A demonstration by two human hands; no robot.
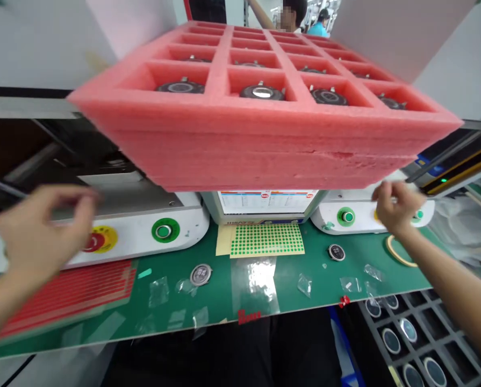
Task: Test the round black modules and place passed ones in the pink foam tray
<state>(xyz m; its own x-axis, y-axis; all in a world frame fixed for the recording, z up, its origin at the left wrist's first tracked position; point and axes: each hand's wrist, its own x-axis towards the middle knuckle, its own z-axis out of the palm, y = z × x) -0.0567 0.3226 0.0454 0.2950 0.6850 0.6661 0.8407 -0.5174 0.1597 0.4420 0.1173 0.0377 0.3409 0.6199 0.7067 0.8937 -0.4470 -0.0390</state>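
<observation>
On the left, my left hand (49, 228) hangs in front of the white machine panel, nearest a red emergency stop button (95, 242). It is blurred; thumb and fingertips come together, and anything between them cannot be made out. My right hand (397, 207) is raised by the right-hand panel, fingers curled into a pinch whose content is too small to tell. Between the hands, two round watch-like parts lie apart on the green mat: a silver-rimmed round part (200, 274) and a darker round part (336, 252). Neither hand touches them.
Above the screen (268, 201) juts a pink foam tray (264, 134) with round parts in its pockets. A green-dot sticker sheet (267, 240), clear film scraps and a tape ring (399, 251) lie on the mat. Lower right, a black tray (425, 322) holds several discs. People are behind.
</observation>
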